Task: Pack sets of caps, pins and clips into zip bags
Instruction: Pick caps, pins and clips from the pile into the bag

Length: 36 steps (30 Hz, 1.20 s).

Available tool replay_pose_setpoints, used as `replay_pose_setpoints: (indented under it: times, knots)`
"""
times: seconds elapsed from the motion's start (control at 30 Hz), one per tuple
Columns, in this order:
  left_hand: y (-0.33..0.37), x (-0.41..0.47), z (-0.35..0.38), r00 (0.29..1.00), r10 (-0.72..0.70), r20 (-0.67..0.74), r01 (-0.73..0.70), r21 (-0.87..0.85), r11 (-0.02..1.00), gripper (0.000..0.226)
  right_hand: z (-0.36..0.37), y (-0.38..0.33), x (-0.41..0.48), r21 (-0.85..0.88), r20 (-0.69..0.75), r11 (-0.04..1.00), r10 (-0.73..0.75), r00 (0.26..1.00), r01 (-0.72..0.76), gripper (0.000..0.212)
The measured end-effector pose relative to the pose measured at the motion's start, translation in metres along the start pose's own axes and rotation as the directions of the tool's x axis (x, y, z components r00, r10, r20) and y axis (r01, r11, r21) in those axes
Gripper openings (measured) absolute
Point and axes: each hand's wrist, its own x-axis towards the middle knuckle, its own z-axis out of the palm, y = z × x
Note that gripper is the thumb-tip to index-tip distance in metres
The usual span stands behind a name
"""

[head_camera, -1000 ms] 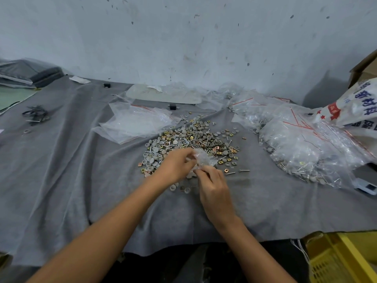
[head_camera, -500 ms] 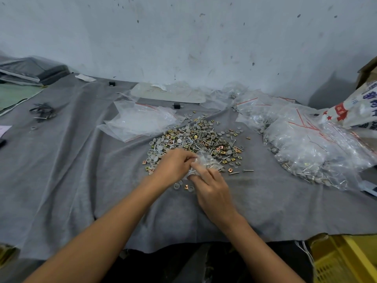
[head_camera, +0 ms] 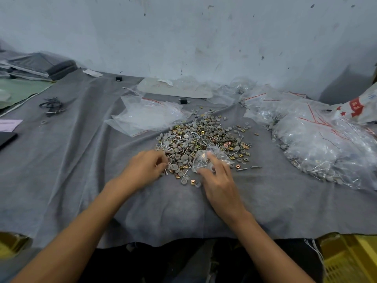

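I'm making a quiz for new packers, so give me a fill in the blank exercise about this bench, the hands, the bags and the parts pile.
The right hand holds a small clear plastic zip bag; the left hand reaches into the ____ edge of the loose pile of grey caps, metal pins and gold square clips. The heap of filled clear bags lies to the pile's ____. The flat empty zip bags behind the pile have ____ seal strips.
Missing words: left; right; red.
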Motion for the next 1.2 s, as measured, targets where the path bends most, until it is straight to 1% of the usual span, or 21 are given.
replay_pose_setpoints:
  times: [0.07,0.13,0.27,0.37,0.47,0.53,0.57,0.63,0.7,0.73,0.77,0.83,0.9,0.93,1.0,1.03,1.1,1.2]
  knots:
    - [-0.002,-0.001,-0.002,0.995,-0.001,0.098,-0.004,0.058,0.998,0.007,0.000,-0.001,0.001,-0.007,0.016,1.000,0.002,1.000,-0.002,0.021]
    - [0.000,-0.001,0.001,0.987,0.029,0.159,-0.038,0.053,0.998,0.022,-0.001,-0.001,0.001,-0.008,0.024,1.000,0.004,1.000,-0.004,0.022]
    - [0.011,0.001,0.009,0.991,0.056,0.121,-0.057,0.004,0.998,0.037,-0.001,-0.001,0.000,0.002,0.040,1.000,0.009,0.999,-0.009,0.024]
    - [0.021,0.004,0.013,0.990,0.073,0.124,-0.074,0.002,0.997,0.041,0.000,-0.001,0.001,0.003,0.036,1.000,0.009,0.999,-0.009,0.023]
    - [0.031,0.007,0.017,0.984,0.106,0.141,-0.117,0.079,0.990,0.036,0.001,0.000,0.000,0.009,0.028,1.000,0.019,0.999,-0.020,0.019]
    - [0.034,0.009,0.018,0.981,0.137,0.135,-0.153,0.113,0.982,0.023,0.001,0.000,0.001,0.004,0.011,1.000,0.017,1.000,-0.017,0.018]
    - [0.035,0.010,0.018,0.980,0.155,0.127,-0.170,0.122,0.978,0.017,0.002,0.000,0.001,-0.006,-0.007,1.000,0.006,1.000,-0.006,0.017]
    - [0.036,0.010,0.017,0.977,0.186,0.105,-0.201,0.149,0.968,0.013,0.002,0.001,0.001,-0.039,-0.063,0.999,-0.033,0.997,0.030,0.015]
    - [0.034,0.010,0.019,0.974,0.213,0.082,-0.224,0.173,0.959,0.013,0.001,0.001,0.002,-0.060,-0.110,0.998,-0.040,0.993,0.034,0.029]
    - [0.033,0.009,0.019,0.973,0.222,0.063,-0.230,0.172,0.958,0.012,0.001,0.000,0.002,-0.063,-0.135,0.998,-0.035,0.990,0.026,0.032]
    - [0.032,0.008,0.020,0.974,0.222,0.037,-0.225,0.155,0.962,0.010,0.002,0.000,0.002,-0.061,-0.156,0.998,-0.026,0.987,0.017,0.033]
    - [0.032,0.007,0.018,0.983,0.177,-0.045,-0.175,0.061,0.983,0.008,0.003,0.000,0.000,-0.054,-0.170,0.999,-0.008,0.985,-0.001,0.033]
    - [0.035,0.008,0.016,0.986,0.104,-0.129,-0.117,-0.099,0.988,0.006,0.005,0.002,0.000,-0.045,-0.155,0.999,0.005,0.988,-0.012,0.031]
    - [0.038,0.008,0.015,0.984,0.080,-0.159,-0.109,-0.182,0.977,0.005,0.005,0.003,0.000,-0.044,-0.147,0.999,0.010,0.989,-0.017,0.026]
    - [0.049,0.009,0.014,0.982,0.077,-0.172,-0.129,-0.312,0.941,0.007,0.007,0.005,-0.001,-0.053,-0.148,0.998,0.024,0.989,-0.032,0.015]
    - [0.055,0.010,0.014,0.983,0.089,-0.162,-0.142,-0.354,0.925,0.008,0.007,0.005,-0.002,-0.059,-0.152,0.997,0.033,0.988,-0.043,0.014]
    - [0.066,0.011,0.016,0.983,0.113,-0.143,-0.161,-0.383,0.910,0.009,0.007,0.005,-0.002,-0.082,-0.148,0.995,0.040,0.988,-0.053,0.018]
    - [0.078,0.015,0.020,0.980,0.132,-0.146,-0.175,-0.341,0.924,0.012,0.007,0.005,-0.001,-0.087,-0.122,0.995,0.030,0.992,-0.040,0.021]
